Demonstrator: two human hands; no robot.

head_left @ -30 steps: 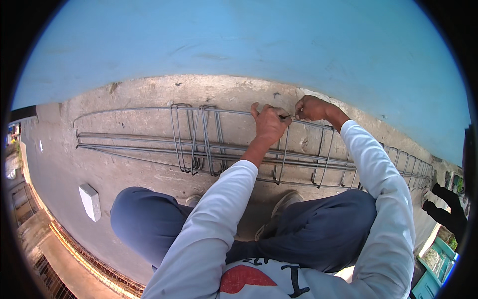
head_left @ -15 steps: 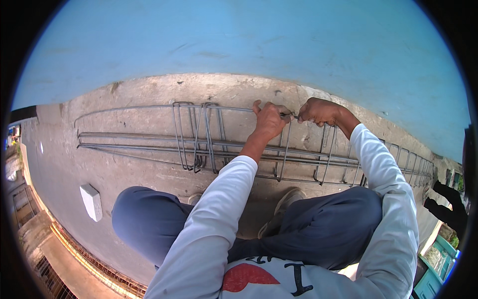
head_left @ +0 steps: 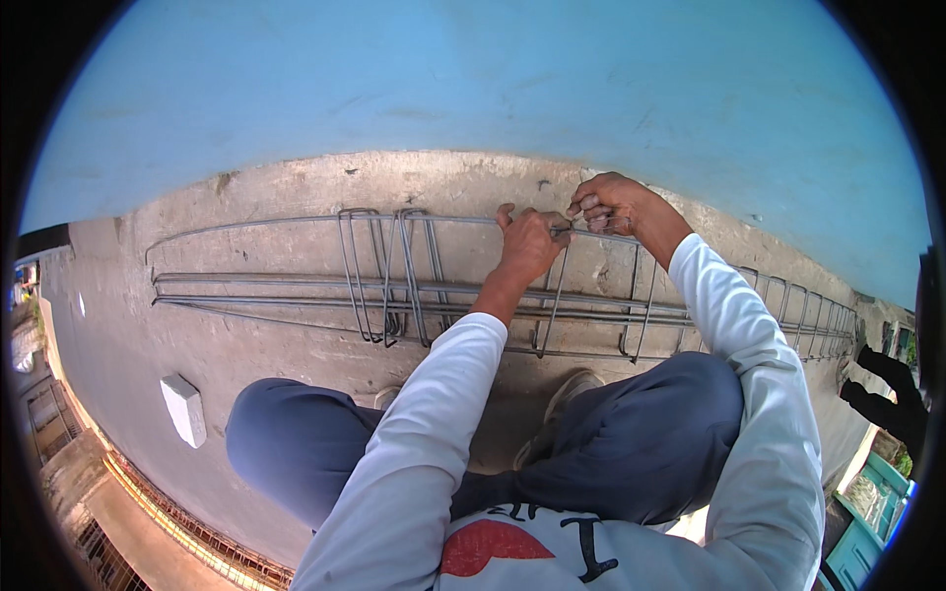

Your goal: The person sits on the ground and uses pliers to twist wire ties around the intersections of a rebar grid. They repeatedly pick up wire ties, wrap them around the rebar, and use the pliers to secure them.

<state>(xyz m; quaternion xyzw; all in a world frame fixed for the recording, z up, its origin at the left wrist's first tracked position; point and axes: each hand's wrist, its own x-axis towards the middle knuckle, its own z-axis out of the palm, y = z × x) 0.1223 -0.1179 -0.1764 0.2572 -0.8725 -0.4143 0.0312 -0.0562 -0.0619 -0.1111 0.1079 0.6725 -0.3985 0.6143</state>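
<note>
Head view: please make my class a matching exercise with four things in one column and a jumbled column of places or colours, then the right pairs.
Things:
1. Wall
2. Block
3. Heart
4. Left hand

Places or colours:
A. Red, on the shirt
B. At the upper bar
C. White, on the floor
D. Blue

Pairs: 1-D, 2-C, 3-A, 4-B

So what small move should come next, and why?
Perhaps ease the right hand closer to where the left hand grips the upper bar by a stirrup: the left seems to steady that joint, and the right is close, fingers curled.
</note>
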